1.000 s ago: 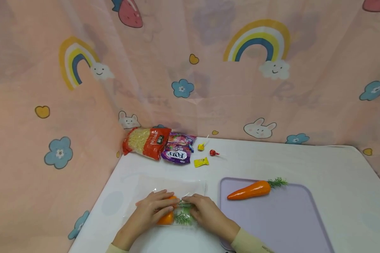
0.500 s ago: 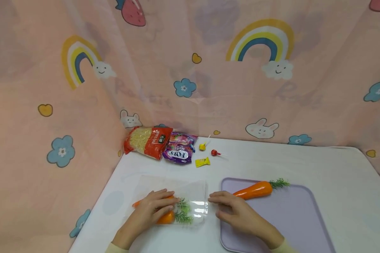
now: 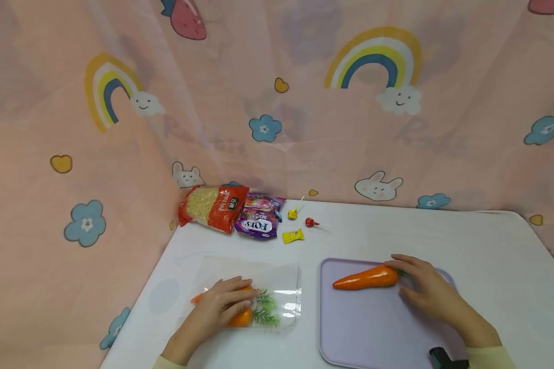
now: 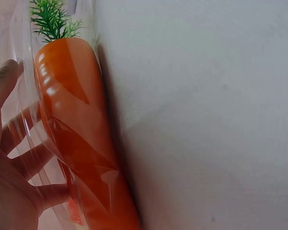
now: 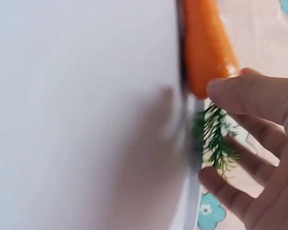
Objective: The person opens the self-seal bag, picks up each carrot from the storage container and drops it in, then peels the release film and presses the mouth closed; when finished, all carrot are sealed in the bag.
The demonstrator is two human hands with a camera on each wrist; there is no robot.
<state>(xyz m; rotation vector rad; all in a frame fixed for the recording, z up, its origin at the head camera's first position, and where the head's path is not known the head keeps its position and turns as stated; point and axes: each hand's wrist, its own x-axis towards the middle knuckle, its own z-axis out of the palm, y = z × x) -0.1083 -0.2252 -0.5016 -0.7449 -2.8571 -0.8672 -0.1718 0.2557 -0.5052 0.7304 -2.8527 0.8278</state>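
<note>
In the head view my left hand (image 3: pixel 219 303) rests on a clear plastic bag (image 3: pixel 277 274) that lies on the table. Orange carrots (image 3: pixel 242 319) with green leafy tops show inside the bag, partly under the fingers. The left wrist view has one bagged carrot (image 4: pixel 81 124) close up, with relaxed fingers behind the film. My right hand (image 3: pixel 427 287) is at the leafy end of another carrot (image 3: pixel 365 278), which lies on a lilac tray (image 3: pixel 364 328). In the right wrist view the thumb overlaps this carrot's (image 5: pixel 201 48) thick end, and the spread fingers are around its leaves (image 5: pixel 216 139).
At the back left stand a red pasta-like bag (image 3: pixel 214 207) and a purple sweets bag (image 3: pixel 259 218). Beside them lie a yellow lollipop (image 3: pixel 293 213), a red lollipop (image 3: pixel 310 222) and a yellow wrapped sweet (image 3: pixel 293 236). A patterned curtain (image 3: pixel 304 148) borders the table.
My right hand has left the plastic bag's right edge and moved right, across the tray, to the loose carrot's leafy end. My left hand has stayed on the bag.
</note>
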